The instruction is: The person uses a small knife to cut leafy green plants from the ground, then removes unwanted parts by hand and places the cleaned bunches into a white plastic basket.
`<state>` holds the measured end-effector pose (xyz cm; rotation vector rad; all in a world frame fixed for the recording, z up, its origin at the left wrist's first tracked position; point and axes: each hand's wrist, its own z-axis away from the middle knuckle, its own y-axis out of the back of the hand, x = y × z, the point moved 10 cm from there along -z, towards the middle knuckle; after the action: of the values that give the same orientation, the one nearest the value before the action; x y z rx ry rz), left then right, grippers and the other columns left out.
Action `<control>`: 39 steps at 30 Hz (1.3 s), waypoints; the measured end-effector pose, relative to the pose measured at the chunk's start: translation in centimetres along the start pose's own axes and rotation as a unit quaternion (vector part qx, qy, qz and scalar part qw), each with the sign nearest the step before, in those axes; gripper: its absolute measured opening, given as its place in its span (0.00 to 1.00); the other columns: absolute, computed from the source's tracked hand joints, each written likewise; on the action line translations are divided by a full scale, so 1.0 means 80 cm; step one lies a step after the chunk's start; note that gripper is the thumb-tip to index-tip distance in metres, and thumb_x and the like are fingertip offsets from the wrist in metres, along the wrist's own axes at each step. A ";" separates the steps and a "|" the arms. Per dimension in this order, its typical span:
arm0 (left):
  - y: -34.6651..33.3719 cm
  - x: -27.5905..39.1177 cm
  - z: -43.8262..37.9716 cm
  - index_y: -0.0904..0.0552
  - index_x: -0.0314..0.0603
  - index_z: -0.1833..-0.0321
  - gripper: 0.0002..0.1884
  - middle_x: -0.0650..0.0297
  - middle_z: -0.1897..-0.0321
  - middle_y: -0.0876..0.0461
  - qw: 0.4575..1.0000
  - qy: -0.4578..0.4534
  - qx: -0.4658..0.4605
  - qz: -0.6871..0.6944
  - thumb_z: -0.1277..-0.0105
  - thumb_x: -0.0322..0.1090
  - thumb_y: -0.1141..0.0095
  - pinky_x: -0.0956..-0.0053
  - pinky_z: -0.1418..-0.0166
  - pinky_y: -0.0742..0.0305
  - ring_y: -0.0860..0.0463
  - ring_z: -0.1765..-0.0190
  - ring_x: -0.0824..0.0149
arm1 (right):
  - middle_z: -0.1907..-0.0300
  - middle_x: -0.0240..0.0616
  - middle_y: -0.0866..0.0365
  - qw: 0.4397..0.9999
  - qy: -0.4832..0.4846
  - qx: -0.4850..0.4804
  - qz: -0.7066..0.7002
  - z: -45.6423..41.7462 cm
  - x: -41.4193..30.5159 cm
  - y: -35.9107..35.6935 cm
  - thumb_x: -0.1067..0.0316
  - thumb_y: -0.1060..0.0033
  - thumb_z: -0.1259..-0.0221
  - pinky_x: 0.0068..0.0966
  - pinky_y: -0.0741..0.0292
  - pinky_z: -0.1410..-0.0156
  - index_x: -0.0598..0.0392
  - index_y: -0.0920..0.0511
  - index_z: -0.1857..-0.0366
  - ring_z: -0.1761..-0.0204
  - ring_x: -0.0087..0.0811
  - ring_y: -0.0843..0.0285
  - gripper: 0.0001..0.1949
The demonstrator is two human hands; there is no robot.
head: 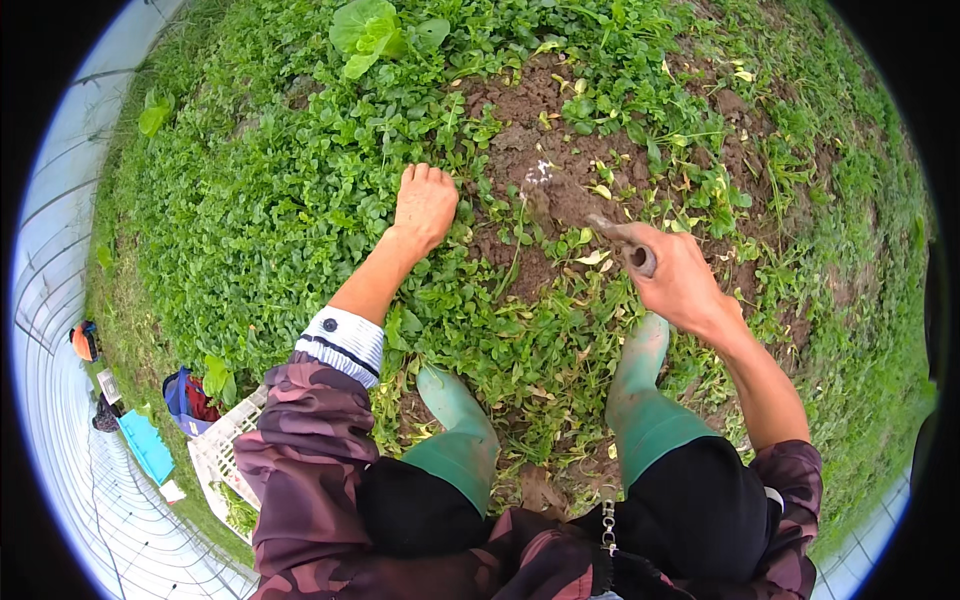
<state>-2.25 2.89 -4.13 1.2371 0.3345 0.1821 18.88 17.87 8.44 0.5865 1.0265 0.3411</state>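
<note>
My left hand [427,202] is curled, knuckles up, at the edge of a dense patch of low leafy green plants [300,195]. Its fingertips are hidden beneath it, so I cannot tell whether they grip any stems. A small hand tool [641,259] with a hollow, round handle end is gripped in my right hand [679,277]. Its muddy, narrow blade juts out towards the upper left, above bare brown soil [517,262]. Between my hands, loose sprigs and yellowed leaves [594,257] lie on that soil.
Green rubber boots [454,412] stand among the plants, one on each side. At lower left are a white plastic crate [225,442] with greens, a blue-and-red bag [187,401] and a turquoise crate [145,445]. A larger leafy vegetable [367,34] grows ahead. Translucent greenhouse sheeting [56,247] curves along the left.
</note>
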 end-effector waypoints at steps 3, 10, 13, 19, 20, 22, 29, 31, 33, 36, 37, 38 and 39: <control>-0.006 -0.016 -0.005 0.16 0.32 0.56 0.12 0.52 0.55 0.19 0.999 0.027 -0.003 0.035 0.42 0.27 0.42 0.53 0.39 0.30 0.24 0.46 0.52 | 0.70 0.57 0.16 0.999 0.003 -0.021 0.031 -0.070 0.001 -0.033 0.76 0.43 0.46 0.47 0.21 0.56 0.58 0.19 0.48 0.66 0.56 0.16 0.18; -0.016 -0.024 -0.017 0.13 0.40 0.66 0.06 0.55 0.58 0.20 0.996 0.067 -0.013 0.050 0.45 0.29 0.41 0.59 0.48 0.31 0.24 0.49 0.55 | 0.73 0.59 0.18 0.986 0.064 -0.122 0.092 -0.114 -0.021 -0.058 0.72 0.43 0.45 0.52 0.22 0.55 0.59 0.19 0.55 0.64 0.61 0.18 0.13; -0.013 -0.023 -0.019 0.13 0.40 0.70 0.05 0.55 0.59 0.19 0.995 0.068 0.003 0.067 0.47 0.28 0.41 0.58 0.48 0.31 0.24 0.49 0.54 | 0.73 0.58 0.18 0.985 0.107 -0.101 0.090 -0.143 -0.028 -0.097 0.71 0.43 0.44 0.52 0.22 0.54 0.59 0.19 0.55 0.63 0.60 0.17 0.13; -0.023 -0.048 -0.005 0.13 0.37 0.70 0.06 0.52 0.60 0.20 0.978 0.138 0.025 0.157 0.48 0.27 0.42 0.56 0.48 0.30 0.23 0.50 0.52 | 0.68 0.59 0.16 0.991 0.065 -0.110 0.048 -0.126 -0.017 -0.086 0.74 0.43 0.43 0.47 0.20 0.51 0.58 0.18 0.50 0.62 0.57 0.15 0.16; -0.024 -0.049 -0.004 0.13 0.37 0.70 0.06 0.52 0.60 0.20 0.978 0.138 0.030 0.155 0.48 0.27 0.42 0.56 0.48 0.30 0.23 0.50 0.52 | 0.68 0.59 0.16 0.991 0.067 -0.107 0.054 -0.122 -0.022 -0.083 0.74 0.44 0.43 0.48 0.20 0.51 0.59 0.18 0.52 0.62 0.57 0.15 0.15; -0.019 -0.041 -0.007 0.13 0.37 0.71 0.05 0.52 0.62 0.20 0.980 0.128 0.044 0.143 0.49 0.27 0.41 0.55 0.49 0.29 0.23 0.51 0.51 | 0.70 0.58 0.16 0.981 0.088 -0.132 0.108 -0.130 -0.039 -0.102 0.75 0.45 0.43 0.50 0.21 0.53 0.62 0.19 0.59 0.62 0.57 0.15 0.10; -0.021 -0.103 0.010 0.11 0.36 0.60 0.10 0.51 0.57 0.15 0.911 0.250 0.049 0.325 0.36 0.34 0.41 0.57 0.42 0.25 0.20 0.48 0.50 | 0.71 0.58 0.17 0.994 0.045 -0.093 -0.027 -0.131 0.005 -0.104 0.76 0.47 0.46 0.45 0.21 0.56 0.61 0.17 0.55 0.66 0.54 0.15 0.15; -0.016 -0.114 0.018 0.13 0.33 0.53 0.12 0.52 0.62 0.11 0.806 0.307 0.039 0.505 0.30 0.34 0.43 0.65 0.50 0.22 0.14 0.61 0.60 | 0.72 0.59 0.18 0.992 0.007 -0.091 -0.088 -0.105 0.018 -0.082 0.76 0.47 0.46 0.44 0.21 0.56 0.61 0.17 0.50 0.67 0.54 0.15 0.18; 0.018 -0.103 0.023 0.14 0.34 0.51 0.12 0.56 0.65 0.11 0.810 0.281 0.102 0.504 0.28 0.33 0.45 0.68 0.55 0.23 0.18 0.66 0.66 | 0.71 0.59 0.17 0.992 0.042 -0.099 -0.060 -0.091 0.014 -0.085 0.76 0.46 0.46 0.43 0.20 0.54 0.58 0.17 0.48 0.66 0.54 0.14 0.20; 0.041 -0.044 0.013 0.18 0.39 0.54 0.09 0.61 0.68 0.16 0.933 0.159 0.076 0.312 0.29 0.36 0.42 0.64 0.51 0.28 0.25 0.65 0.66 | 0.69 0.59 0.16 0.984 0.023 -0.172 -0.037 -0.098 -0.003 -0.104 0.75 0.45 0.45 0.45 0.19 0.52 0.57 0.17 0.48 0.64 0.54 0.14 0.19; 0.048 -0.011 0.012 0.19 0.39 0.55 0.10 0.59 0.67 0.16 0.984 0.054 0.072 0.151 0.31 0.38 0.39 0.60 0.46 0.29 0.23 0.61 0.62 | 0.68 0.59 0.16 0.983 0.022 -0.176 -0.038 -0.102 -0.002 -0.105 0.75 0.45 0.45 0.45 0.19 0.52 0.57 0.17 0.47 0.63 0.55 0.14 0.19; 0.038 0.006 0.016 0.19 0.38 0.55 0.15 0.55 0.63 0.16 0.996 0.022 0.040 0.077 0.37 0.41 0.35 0.54 0.40 0.33 0.22 0.52 0.55 | 0.68 0.59 0.15 0.983 0.021 -0.180 -0.040 -0.104 -0.002 -0.107 0.74 0.44 0.44 0.46 0.19 0.52 0.57 0.17 0.47 0.63 0.55 0.14 0.19; 0.014 0.009 0.021 0.18 0.39 0.55 0.16 0.55 0.62 0.16 0.998 0.029 -0.039 0.050 0.38 0.43 0.33 0.55 0.41 0.33 0.22 0.50 0.55 | 0.69 0.59 0.16 0.983 0.031 -0.174 -0.042 -0.102 -0.002 -0.106 0.74 0.44 0.45 0.46 0.19 0.52 0.57 0.17 0.48 0.63 0.56 0.15 0.19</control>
<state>-0.94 1.97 -2.66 1.1741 0.3139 0.3151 11.64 13.45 0.27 0.2186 1.0194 0.4542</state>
